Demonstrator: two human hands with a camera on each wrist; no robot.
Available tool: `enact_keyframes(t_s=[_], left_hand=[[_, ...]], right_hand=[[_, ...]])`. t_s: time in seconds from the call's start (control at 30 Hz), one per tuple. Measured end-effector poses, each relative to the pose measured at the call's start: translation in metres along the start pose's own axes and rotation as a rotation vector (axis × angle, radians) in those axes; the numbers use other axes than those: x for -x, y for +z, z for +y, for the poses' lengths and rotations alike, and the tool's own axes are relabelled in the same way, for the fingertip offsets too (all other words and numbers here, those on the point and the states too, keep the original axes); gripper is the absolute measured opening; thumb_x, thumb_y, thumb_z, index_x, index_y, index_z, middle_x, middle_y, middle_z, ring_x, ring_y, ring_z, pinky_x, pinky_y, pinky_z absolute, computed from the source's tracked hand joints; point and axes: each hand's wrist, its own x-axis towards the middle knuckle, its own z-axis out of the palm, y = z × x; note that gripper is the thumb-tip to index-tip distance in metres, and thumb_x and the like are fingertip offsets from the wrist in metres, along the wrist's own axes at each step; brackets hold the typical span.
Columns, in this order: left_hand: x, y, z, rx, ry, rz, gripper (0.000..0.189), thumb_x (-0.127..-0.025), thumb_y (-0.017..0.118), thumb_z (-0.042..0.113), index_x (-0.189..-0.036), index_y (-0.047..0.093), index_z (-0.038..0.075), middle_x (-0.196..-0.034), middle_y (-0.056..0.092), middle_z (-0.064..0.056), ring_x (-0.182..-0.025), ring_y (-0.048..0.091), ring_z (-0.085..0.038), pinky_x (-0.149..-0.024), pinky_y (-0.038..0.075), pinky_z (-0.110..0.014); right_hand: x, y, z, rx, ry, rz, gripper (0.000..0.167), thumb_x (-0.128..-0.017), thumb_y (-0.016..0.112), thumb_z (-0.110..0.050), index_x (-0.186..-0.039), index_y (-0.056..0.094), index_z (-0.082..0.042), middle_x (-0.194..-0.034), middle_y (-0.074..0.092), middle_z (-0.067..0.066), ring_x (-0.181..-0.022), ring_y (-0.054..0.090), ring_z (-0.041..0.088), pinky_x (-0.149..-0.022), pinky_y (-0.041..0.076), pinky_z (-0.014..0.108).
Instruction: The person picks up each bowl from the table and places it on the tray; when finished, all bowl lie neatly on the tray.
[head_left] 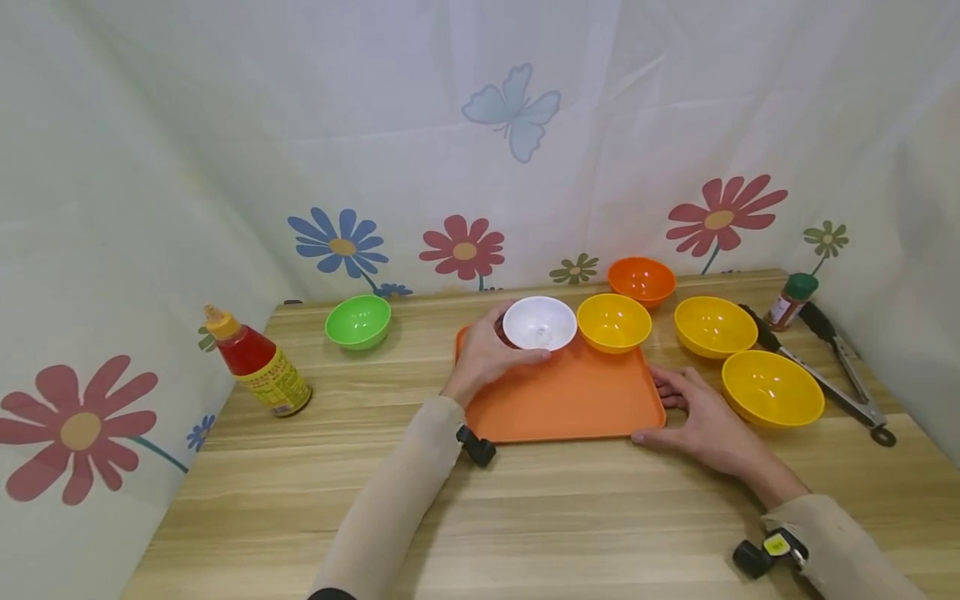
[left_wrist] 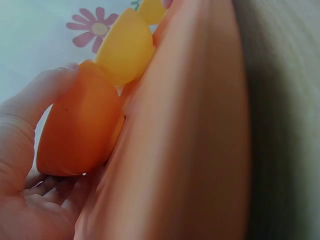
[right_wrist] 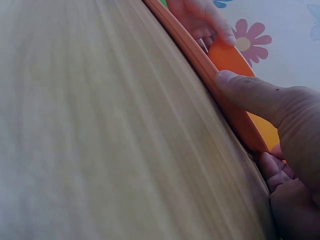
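My left hand [head_left: 487, 354] holds a small bowl [head_left: 540, 323] over the back left of an orange tray [head_left: 566, 404]. This bowl is white inside; its orange outer side [left_wrist: 82, 122] shows in the left wrist view, with thumb and fingers around it. Right beside it, at the tray's back right corner, sits a yellow bowl [head_left: 613, 323]. My right hand [head_left: 701, 421] grips the tray's front right corner, its thumb at the front edge and its curled fingers at the right side. In the right wrist view the thumb [right_wrist: 250, 92] overlaps the tray's rim [right_wrist: 200, 60].
An orange bowl [head_left: 642, 281] stands behind the tray. To the right are two yellow bowls [head_left: 715, 327], black-handled tongs [head_left: 832, 387] and a green-capped jar [head_left: 792, 302]. On the left stand a green bowl [head_left: 358, 322] and a red sauce bottle [head_left: 258, 362]. A flowered curtain [head_left: 420, 125] hangs behind the table.
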Motion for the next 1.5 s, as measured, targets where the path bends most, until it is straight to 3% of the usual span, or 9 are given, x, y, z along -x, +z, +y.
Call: enact_keyframes(t_s=[0.3, 0.5, 0.7, 0.9, 1.2, 1.5], left_hand=[[0.0, -0.005, 0.005, 0.033, 0.007, 0.004, 0.112, -0.08, 0.104, 0.037, -0.17, 0.042, 0.012, -0.158, 0.06, -0.005, -0.139, 0.06, -0.029, -0.12, 0.055, -0.048], [0.0, -0.012, 0.009, 0.077, 0.053, 0.025, 0.112, -0.081, 0.103, 0.033, -0.173, 0.04, 0.022, -0.164, 0.057, -0.007, -0.146, 0.057, -0.029, -0.122, 0.052, -0.052], [0.002, -0.023, 0.016, 0.096, 0.091, 0.046, 0.109, -0.079, 0.104, 0.036, -0.17, 0.044, 0.031, -0.163, 0.056, 0.006, -0.149, 0.055, -0.032, -0.12, 0.053, -0.054], [0.005, -0.039, 0.023, 0.108, 0.097, 0.089, 0.11, -0.077, 0.104, 0.044, -0.169, 0.045, 0.03, -0.162, 0.057, 0.005, -0.149, 0.056, -0.029, -0.122, 0.051, -0.055], [0.006, -0.069, 0.02, 0.152, 0.144, 0.161, 0.103, -0.079, 0.104, 0.03, -0.166, 0.049, 0.032, -0.162, 0.057, 0.001, -0.15, 0.053, -0.027, -0.126, 0.046, -0.053], [0.004, -0.106, 0.022, 0.148, 0.248, 0.245, 0.103, -0.08, 0.103, 0.023, -0.168, 0.048, 0.02, -0.162, 0.059, -0.005, -0.149, 0.055, -0.031, -0.126, 0.045, -0.056]], right_hand=[[0.0, 0.001, 0.0, 0.001, 0.002, 0.003, 0.117, -0.085, 0.095, -0.058, -0.172, 0.039, -0.004, -0.143, 0.052, 0.014, -0.128, 0.065, 0.034, -0.115, 0.055, 0.06], [0.0, 0.001, 0.001, 0.005, -0.004, 0.008, 0.117, -0.085, 0.095, -0.059, -0.171, 0.039, -0.004, -0.144, 0.052, 0.015, -0.128, 0.065, 0.034, -0.115, 0.055, 0.061], [0.001, 0.001, 0.003, 0.011, -0.004, 0.01, 0.118, -0.084, 0.095, -0.061, -0.171, 0.04, -0.003, -0.143, 0.052, 0.013, -0.127, 0.066, 0.033, -0.115, 0.055, 0.06], [0.002, 0.001, 0.002, 0.01, -0.005, 0.008, 0.118, -0.084, 0.094, -0.061, -0.171, 0.039, -0.003, -0.144, 0.051, 0.014, -0.128, 0.065, 0.034, -0.116, 0.054, 0.061], [0.001, 0.0, -0.001, 0.007, 0.002, 0.005, 0.119, -0.084, 0.094, -0.062, -0.172, 0.039, -0.004, -0.145, 0.051, 0.014, -0.128, 0.065, 0.033, -0.116, 0.054, 0.06], [0.001, -0.001, 0.0, 0.004, 0.015, -0.009, 0.12, -0.084, 0.094, -0.063, -0.172, 0.037, -0.004, -0.145, 0.05, 0.014, -0.13, 0.064, 0.035, -0.117, 0.054, 0.061]])
